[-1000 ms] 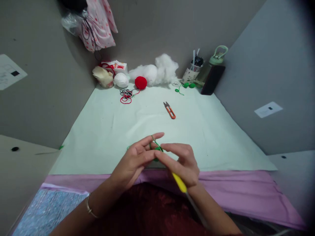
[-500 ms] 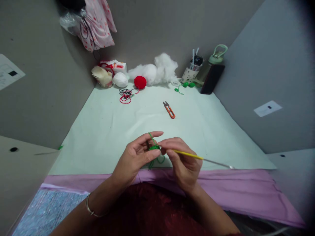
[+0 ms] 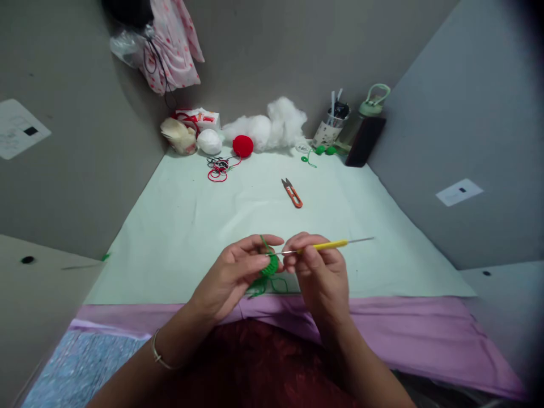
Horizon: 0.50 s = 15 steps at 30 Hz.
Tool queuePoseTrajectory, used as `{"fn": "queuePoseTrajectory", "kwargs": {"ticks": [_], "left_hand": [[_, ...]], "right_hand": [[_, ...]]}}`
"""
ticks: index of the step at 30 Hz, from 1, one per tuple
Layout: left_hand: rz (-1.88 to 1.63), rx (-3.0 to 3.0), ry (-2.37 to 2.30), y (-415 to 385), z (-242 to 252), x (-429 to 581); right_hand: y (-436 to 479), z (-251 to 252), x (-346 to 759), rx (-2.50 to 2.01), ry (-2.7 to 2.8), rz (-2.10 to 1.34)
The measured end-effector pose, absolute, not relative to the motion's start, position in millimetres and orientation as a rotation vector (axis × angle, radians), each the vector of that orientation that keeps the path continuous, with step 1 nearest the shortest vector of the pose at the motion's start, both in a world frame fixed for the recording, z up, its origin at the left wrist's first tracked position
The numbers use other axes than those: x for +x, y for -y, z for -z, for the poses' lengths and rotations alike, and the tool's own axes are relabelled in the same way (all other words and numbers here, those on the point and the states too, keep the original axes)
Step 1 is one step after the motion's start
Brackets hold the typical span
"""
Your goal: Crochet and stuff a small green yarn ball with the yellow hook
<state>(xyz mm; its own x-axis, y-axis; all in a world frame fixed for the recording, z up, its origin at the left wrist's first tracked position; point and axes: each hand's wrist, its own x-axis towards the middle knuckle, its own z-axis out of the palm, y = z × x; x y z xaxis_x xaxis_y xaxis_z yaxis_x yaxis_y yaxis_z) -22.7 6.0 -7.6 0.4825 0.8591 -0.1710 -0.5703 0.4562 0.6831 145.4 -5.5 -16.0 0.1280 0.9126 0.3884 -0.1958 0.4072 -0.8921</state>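
Between the thumb and fingers of my left hand is a small round piece of green crochet. Green yarn runs up over my left index finger, and loose strands hang below the piece. My right hand grips a crochet hook by its yellow handle, pen-fashion. The hook's thin metal tip points left and meets the upper edge of the crochet; whether it sits inside a stitch I cannot tell.
Orange thread snips lie mid-table. Behind them are a red yarn ball, a white yarn ball, tangled yarn, white stuffing, small green pieces, a pen cup, a bottle and a dark phone.
The hook has swung to a more level angle, its rear end rising and shifting left. The green piece has turned, showing more of its round face. My right hand has moved slightly.
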Motion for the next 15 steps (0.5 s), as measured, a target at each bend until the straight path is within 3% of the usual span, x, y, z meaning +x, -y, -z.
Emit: {"fn": "queuePoseTrajectory", "kwargs": {"ticks": [8,15], "left_hand": [[-1.026,0.913,-0.790,-8.0,-6.8,-17.8],[-1.083,1.262,-0.803,-15.7,-22.6,-21.8]], "right_hand": [[4.8,15.8,140.2,-0.824,1.402,-0.751],[-16.5,4.1,148.7,-0.672,0.906,-1.435]]}}
